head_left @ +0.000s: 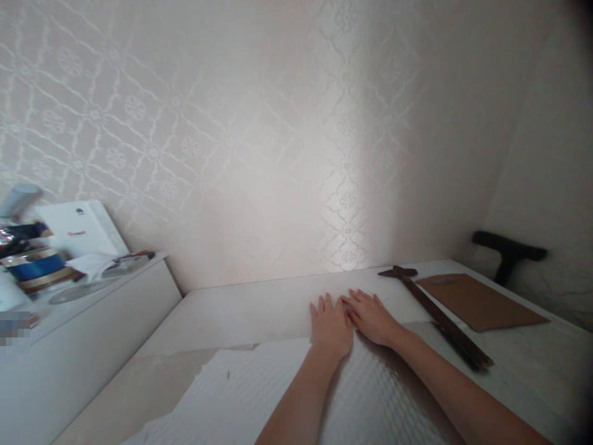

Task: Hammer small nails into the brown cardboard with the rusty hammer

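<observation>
My left hand lies flat with its fingers spread, pressing on the white surface near the far edge of the table. Beside it, my right hand also rests palm down with fingers stretched out; its fingertips touch or nearly touch the left hand. Under my wrists and forearms lies a white sheet with a bumpy, quilted-looking texture, its left edge uneven. Neither hand grips anything. What lies directly beneath the palms is hidden.
Right of my hands lie a long dark brown stick-like thing with a short crosspiece and a brown clipboard. A black T-shaped support stands beyond. At left, a white cabinet bears a white box and a blue tape roll.
</observation>
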{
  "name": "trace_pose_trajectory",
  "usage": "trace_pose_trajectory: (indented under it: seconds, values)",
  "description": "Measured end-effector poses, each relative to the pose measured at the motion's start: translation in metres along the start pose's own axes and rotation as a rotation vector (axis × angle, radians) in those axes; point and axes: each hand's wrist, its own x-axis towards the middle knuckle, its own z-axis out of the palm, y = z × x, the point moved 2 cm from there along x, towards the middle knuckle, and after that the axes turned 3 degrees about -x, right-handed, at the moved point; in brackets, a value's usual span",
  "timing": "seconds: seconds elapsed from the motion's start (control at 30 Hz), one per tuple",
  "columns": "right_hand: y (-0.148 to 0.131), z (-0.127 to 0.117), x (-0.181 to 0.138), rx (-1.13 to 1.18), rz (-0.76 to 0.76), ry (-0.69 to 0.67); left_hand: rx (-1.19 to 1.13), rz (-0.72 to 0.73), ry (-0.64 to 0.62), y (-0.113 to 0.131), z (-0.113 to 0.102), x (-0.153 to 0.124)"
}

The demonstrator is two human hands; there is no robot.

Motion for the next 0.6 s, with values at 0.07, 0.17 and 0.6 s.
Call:
trace_pose_trajectory:
  seconds: [0.07, 0.17, 0.6]
  values:
    - [-0.0003, -0.0005, 0.0000, -0.009, 0.001, -0.011, -0.001, 0.002, 0.004, -0.0002, 0.0007, 0.0001]
    - [-0.0009, -0.0014, -0.0001, -0.016, 0.009, -0.020, -0.004, 0.002, 0.002, -0.0001, 0.0016, 0.0001]
    - [-0.0020, -0.0031, -0.0006, -0.012, 0.002, -0.025, -0.013, 0.002, 0.016, -0.0008, 0.0035, 0.0001]
